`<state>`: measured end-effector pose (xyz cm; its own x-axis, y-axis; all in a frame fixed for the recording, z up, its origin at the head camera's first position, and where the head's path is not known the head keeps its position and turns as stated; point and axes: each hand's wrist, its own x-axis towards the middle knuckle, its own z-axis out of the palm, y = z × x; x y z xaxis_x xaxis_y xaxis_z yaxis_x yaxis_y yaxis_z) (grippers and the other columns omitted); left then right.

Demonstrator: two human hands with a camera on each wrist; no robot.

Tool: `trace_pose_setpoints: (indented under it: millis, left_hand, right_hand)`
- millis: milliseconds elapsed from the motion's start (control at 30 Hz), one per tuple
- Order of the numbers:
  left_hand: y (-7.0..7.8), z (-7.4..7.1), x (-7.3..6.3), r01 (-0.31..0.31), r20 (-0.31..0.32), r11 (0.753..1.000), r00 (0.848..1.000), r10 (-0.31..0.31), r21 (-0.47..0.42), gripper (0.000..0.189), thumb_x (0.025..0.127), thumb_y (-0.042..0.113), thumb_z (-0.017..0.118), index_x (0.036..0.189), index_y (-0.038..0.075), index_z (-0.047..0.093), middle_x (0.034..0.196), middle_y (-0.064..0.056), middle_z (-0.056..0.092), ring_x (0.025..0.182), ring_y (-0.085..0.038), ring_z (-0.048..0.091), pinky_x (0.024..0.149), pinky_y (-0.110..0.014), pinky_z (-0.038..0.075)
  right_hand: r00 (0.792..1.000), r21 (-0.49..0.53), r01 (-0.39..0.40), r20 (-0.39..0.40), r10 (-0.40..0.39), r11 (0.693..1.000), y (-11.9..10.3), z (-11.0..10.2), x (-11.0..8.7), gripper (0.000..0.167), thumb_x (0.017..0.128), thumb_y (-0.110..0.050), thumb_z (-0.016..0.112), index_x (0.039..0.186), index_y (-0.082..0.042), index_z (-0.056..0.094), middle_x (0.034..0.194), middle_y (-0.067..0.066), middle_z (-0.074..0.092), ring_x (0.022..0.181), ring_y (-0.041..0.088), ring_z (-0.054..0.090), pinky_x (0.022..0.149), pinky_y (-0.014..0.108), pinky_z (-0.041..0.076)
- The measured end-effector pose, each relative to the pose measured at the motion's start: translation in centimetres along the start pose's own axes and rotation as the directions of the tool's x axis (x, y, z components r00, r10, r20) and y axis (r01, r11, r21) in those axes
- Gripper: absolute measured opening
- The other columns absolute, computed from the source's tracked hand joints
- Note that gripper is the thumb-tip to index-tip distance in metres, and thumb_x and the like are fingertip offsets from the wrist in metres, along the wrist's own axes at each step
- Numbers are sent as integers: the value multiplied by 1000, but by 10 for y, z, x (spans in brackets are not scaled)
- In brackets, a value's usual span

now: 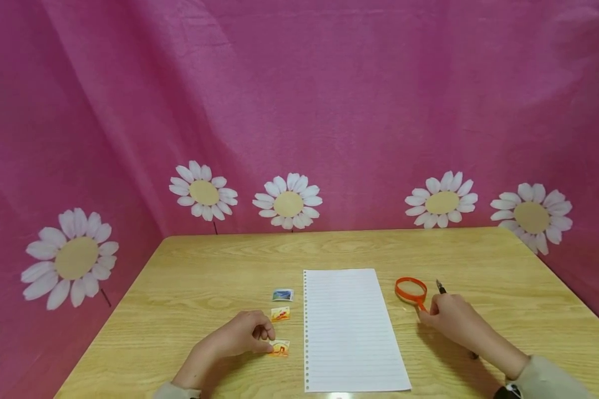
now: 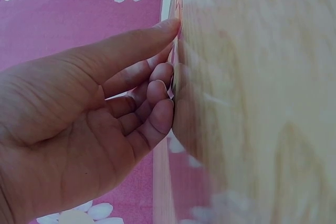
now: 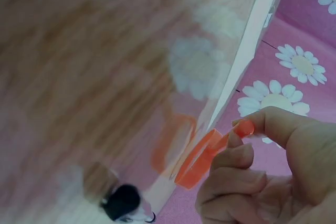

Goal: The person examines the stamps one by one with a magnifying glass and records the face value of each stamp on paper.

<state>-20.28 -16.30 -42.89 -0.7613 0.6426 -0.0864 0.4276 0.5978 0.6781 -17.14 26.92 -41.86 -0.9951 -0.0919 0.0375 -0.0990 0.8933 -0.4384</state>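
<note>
A: Right wrist view: what's held?
B: Orange magnifying glass (image 3: 200, 167), gripped by the handle in the right hand (image 3: 289, 187). Ring reflected in glossy desk (image 3: 105, 77).
A: Else?
B: Black-tipped object (image 3: 125, 201) seen at bottom, blurred. Pink cloth (image 3: 294, 30), printed with white daisies, seen beyond desk edge.

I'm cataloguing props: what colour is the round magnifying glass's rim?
Orange rim, clearest in the head view.

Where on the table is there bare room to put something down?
Free: the table's far strip, between paper and cloth; its left side, left of the stamps and left hand; its right side, right of the right hand. Crowded: the narrow gap between stamps and paper, and where the right hand pinches the magnifier over the pen.
</note>
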Motion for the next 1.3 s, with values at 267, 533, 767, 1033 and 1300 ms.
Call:
trace_pose_setpoints:
  millis: [267,533,767,1033,1300]
  left_hand:
    - [2,-1,0,-15,2,1000,1000,15,10,14,81,15,79,85,8,67,79,1,56,72,-2,45,64,-17,40]
    - [2,-1,0,-12,13,1000,1000,12,12,15,83,15,77,87,8,65,79,1,55,71,-3,45,64,-17,39]
    - [2,-3,-3,-35,17,999,999,35,17,16,85,19,76,88,9,63,81,0,56,72,-2,45,65,-17,40]
    - [7,-1,-4,-68,-91,997,993,71,43,15,89,19,72,91,10,60,83,2,55,73,-1,46,65,-17,42]
    - [17,10,-1,-133,-235,990,962,141,52,14,90,13,70,95,6,59,85,0,54,76,-1,46,66,-17,43]
  right_hand:
    - [996,-9,-36,80,37,999,-1,9,-1,20,84,-18,69,70,-7,60,59,-1,50,53,11,39,50,23,30]
    - [998,-31,33,61,-31,999,4,15,-1,31,84,-15,71,62,-11,51,57,-4,39,51,9,33,49,21,27]
    - [996,-43,90,29,-89,995,8,16,-2,33,83,-16,72,62,-12,47,57,-6,38,51,7,32,49,20,26]
    - [991,11,130,-5,-130,991,9,9,-5,32,88,-21,70,67,-12,49,55,-6,43,48,2,31,47,19,28]
    - [987,46,160,-28,-159,986,13,2,-1,24,90,-18,69,75,-12,51,59,-6,47,51,1,33,49,19,32]
